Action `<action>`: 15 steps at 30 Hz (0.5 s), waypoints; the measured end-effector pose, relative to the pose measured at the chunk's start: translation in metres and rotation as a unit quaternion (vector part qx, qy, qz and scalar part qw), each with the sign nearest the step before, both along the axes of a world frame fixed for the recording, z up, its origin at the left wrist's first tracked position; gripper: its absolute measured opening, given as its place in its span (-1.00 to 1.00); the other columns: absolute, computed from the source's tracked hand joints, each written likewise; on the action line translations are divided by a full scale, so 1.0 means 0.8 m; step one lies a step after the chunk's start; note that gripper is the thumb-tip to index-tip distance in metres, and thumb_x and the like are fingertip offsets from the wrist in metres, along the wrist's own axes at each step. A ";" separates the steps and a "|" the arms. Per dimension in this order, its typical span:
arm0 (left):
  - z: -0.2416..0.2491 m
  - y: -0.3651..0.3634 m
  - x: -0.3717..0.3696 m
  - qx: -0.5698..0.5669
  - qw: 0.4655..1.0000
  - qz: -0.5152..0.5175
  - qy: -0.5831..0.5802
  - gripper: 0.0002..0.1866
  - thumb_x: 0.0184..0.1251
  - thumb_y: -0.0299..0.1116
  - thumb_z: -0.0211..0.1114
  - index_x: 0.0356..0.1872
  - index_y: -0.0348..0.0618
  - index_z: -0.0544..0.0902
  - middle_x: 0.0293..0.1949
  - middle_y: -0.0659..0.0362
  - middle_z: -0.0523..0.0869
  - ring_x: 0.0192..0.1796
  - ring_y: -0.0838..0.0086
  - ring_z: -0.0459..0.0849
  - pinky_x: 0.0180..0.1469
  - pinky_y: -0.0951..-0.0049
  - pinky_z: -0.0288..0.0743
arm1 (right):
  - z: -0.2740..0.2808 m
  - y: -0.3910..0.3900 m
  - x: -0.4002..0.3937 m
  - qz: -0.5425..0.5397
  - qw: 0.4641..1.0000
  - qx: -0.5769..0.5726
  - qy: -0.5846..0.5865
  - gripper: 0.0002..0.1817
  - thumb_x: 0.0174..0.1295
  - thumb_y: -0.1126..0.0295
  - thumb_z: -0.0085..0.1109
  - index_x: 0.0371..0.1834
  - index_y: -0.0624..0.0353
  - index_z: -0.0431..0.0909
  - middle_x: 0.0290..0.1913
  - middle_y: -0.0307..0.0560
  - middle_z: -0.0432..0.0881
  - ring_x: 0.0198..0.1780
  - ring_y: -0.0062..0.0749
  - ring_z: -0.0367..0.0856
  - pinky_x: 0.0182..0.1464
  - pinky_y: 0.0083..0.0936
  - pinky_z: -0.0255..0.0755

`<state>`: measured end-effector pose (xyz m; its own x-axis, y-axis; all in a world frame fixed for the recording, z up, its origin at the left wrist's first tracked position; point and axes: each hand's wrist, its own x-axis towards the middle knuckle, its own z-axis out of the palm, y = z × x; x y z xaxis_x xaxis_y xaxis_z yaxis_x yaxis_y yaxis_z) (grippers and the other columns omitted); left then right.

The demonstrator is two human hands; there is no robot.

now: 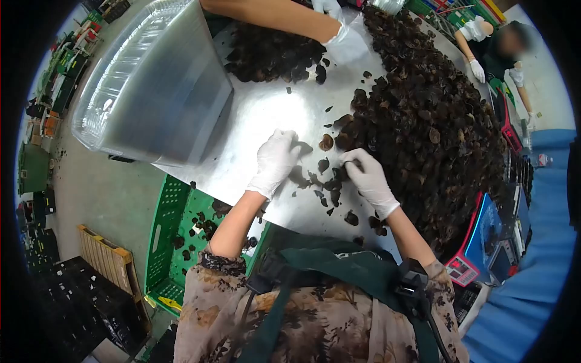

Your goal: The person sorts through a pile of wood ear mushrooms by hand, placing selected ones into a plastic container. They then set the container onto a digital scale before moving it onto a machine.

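Note:
My left hand (275, 162), in a white glove, is above the bare metal of the table (248, 130). Its fingers are curled in and the thumb lies near them; whatever they hold, if anything, is hidden. To the right, my gloved right hand (368, 181) has its thumb and forefinger pinched, with a dark bit of wood ear mushroom (357, 163) between them. Loose wood ear mushrooms (334, 184) and small scraps lie between the two hands. Beyond my right hand rises a big heap of dark brown wood ear mushrooms (423, 115).
Stacked clear plastic trays (163, 91) stand at the table's left. Below is a green crate (158, 242) with mushroom pieces inside. A co-worker's gloved hand (351, 43) reaches in beside a second mushroom pile (266, 54). A red-edged scale (463, 269) stands at right; another person (493, 54) works opposite.

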<state>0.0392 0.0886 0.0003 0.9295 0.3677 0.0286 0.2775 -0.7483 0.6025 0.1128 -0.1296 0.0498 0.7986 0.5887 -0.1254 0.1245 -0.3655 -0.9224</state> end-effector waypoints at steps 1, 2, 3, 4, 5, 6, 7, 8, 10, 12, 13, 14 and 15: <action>0.000 0.000 0.001 0.009 1.000 -0.011 0.016 -0.81 0.27 -0.30 0.32 -0.18 -0.13 0.60 -0.17 0.08 0.61 -0.16 0.20 0.68 -0.07 0.25 0.54 | 0.001 -0.004 0.001 -0.050 0.978 0.143 0.142 -0.87 0.28 0.57 -0.02 -0.17 0.17 0.51 -0.32 -0.26 0.57 -0.32 -0.60 0.51 -0.24 -0.63 0.41; -0.007 0.002 0.002 0.017 1.000 -0.017 -0.004 -0.86 0.25 -0.35 0.30 -0.28 -0.13 0.54 -0.22 0.09 0.59 -0.23 0.21 0.66 -0.11 0.25 0.53 | 0.007 -0.010 0.010 -0.057 0.973 0.138 0.174 -0.84 0.28 0.58 -0.06 -0.15 0.18 0.49 -0.32 -0.25 0.57 -0.31 -0.60 0.50 -0.24 -0.63 0.40; -0.009 0.005 0.003 -0.010 1.000 -0.015 -0.004 -0.87 0.25 -0.37 0.29 -0.29 -0.14 0.54 -0.23 0.09 0.59 -0.23 0.22 0.66 -0.12 0.28 0.53 | 0.012 -0.018 0.020 -0.064 0.967 0.133 0.207 -0.82 0.27 0.59 -0.10 -0.13 0.19 0.47 -0.32 -0.24 0.56 -0.30 -0.61 0.49 -0.23 -0.63 0.39; -0.011 0.007 0.003 -0.038 0.999 -0.014 -0.001 -0.89 0.24 -0.39 0.28 -0.30 -0.14 0.53 -0.23 0.09 0.58 -0.23 0.23 0.65 -0.12 0.31 0.53 | 0.011 -0.021 0.029 -0.049 0.971 0.119 0.199 -0.76 0.25 0.59 -0.18 -0.14 0.19 0.52 -0.30 -0.24 0.58 -0.30 -0.62 0.49 -0.24 -0.64 0.37; -0.013 0.008 0.000 -0.065 0.998 -0.013 0.004 -0.90 0.24 -0.41 0.27 -0.30 -0.14 0.52 -0.24 0.09 0.57 -0.24 0.25 0.65 -0.13 0.33 0.53 | 0.008 -0.018 0.035 -0.039 0.980 0.090 0.171 -0.77 0.28 0.55 -0.16 -0.14 0.20 0.53 -0.30 -0.23 0.58 -0.31 -0.62 0.49 -0.23 -0.62 0.38; -0.007 0.010 -0.004 -0.071 0.997 -0.021 -0.033 -0.93 0.26 -0.39 0.21 -0.32 -0.12 0.54 -0.31 0.02 0.59 -0.27 0.13 0.63 -0.14 0.18 0.52 | 0.014 -0.005 0.037 -0.028 0.987 0.062 0.143 -0.78 0.31 0.51 -0.13 -0.14 0.20 0.55 -0.30 -0.22 0.58 -0.32 -0.61 0.50 -0.23 -0.61 0.38; -0.012 0.012 -0.005 -0.151 0.987 -0.001 -0.053 -0.94 0.26 -0.40 0.20 -0.32 -0.12 0.53 -0.35 0.05 0.58 -0.31 0.20 0.61 -0.17 0.22 0.51 | 0.018 0.010 0.037 -0.017 0.993 0.035 0.113 -0.79 0.34 0.48 -0.11 -0.13 0.21 0.56 -0.30 -0.21 0.59 -0.32 -0.60 0.50 -0.23 -0.59 0.39; -0.019 0.012 -0.005 -0.229 0.970 0.019 -0.072 -0.95 0.26 -0.42 0.20 -0.33 -0.13 0.51 -0.40 0.08 0.56 -0.35 0.26 0.59 -0.19 0.26 0.50 | 0.020 0.030 0.031 -0.033 0.999 -0.009 0.022 -0.79 0.37 0.37 0.02 -0.13 0.25 0.59 -0.33 -0.21 0.59 -0.35 -0.58 0.52 -0.22 -0.55 0.40; -0.022 0.018 -0.008 -0.373 0.923 0.045 -0.085 -0.95 0.29 -0.47 0.19 -0.34 -0.11 0.49 -0.46 0.18 0.54 -0.39 0.45 0.54 -0.24 0.39 0.46 | 0.018 0.060 0.027 -0.017 0.983 -0.135 -0.127 -0.70 0.32 0.19 0.19 -0.09 0.21 0.59 -0.32 -0.04 0.67 -0.29 -0.28 0.67 -0.17 -0.40 0.49; -0.011 0.029 -0.012 -0.479 0.872 0.061 -0.077 -0.93 0.33 -0.50 0.19 -0.33 -0.08 0.49 -0.48 0.28 0.55 -0.38 0.60 0.52 -0.26 0.52 0.43 | -0.013 0.072 0.035 0.034 0.932 -0.252 -0.257 -0.70 0.28 0.16 0.23 -0.14 0.18 0.59 -0.30 0.03 0.70 -0.24 -0.11 0.69 -0.15 -0.30 0.52; -0.002 0.033 -0.016 -0.519 0.849 0.070 -0.074 -0.92 0.34 -0.50 0.20 -0.32 -0.06 0.50 -0.47 0.31 0.56 -0.36 0.64 0.53 -0.27 0.55 0.42 | -0.026 0.079 0.039 0.067 0.915 -0.292 -0.270 -0.70 0.26 0.16 0.24 -0.17 0.18 0.59 -0.29 0.05 0.69 -0.22 -0.06 0.69 -0.14 -0.26 0.52; 0.003 0.031 -0.023 -0.587 0.799 0.089 -0.097 -0.91 0.38 -0.56 0.15 -0.28 -0.07 0.51 -0.42 0.29 0.58 -0.33 0.64 0.55 -0.23 0.59 0.45 | -0.038 0.082 0.040 0.101 0.895 -0.331 -0.283 -0.71 0.25 0.16 0.24 -0.20 0.17 0.58 -0.28 0.07 0.69 -0.21 0.00 0.68 -0.14 -0.22 0.53; 0.014 0.029 -0.028 -0.623 0.765 0.109 -0.117 -0.91 0.38 -0.58 0.13 -0.26 -0.10 0.51 -0.40 0.27 0.58 -0.31 0.63 0.55 -0.22 0.57 0.46 | -0.037 0.083 0.036 0.094 0.912 -0.302 -0.262 -0.72 0.24 0.17 0.24 -0.23 0.18 0.57 -0.29 0.07 0.69 -0.21 -0.01 0.68 -0.15 -0.22 0.52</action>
<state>0.0169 0.1117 0.0118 0.8651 0.3910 -0.3143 0.0885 0.4977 0.8628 0.1417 -0.0633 0.0199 0.7342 0.6712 -0.1019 0.6035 -0.7140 -0.3549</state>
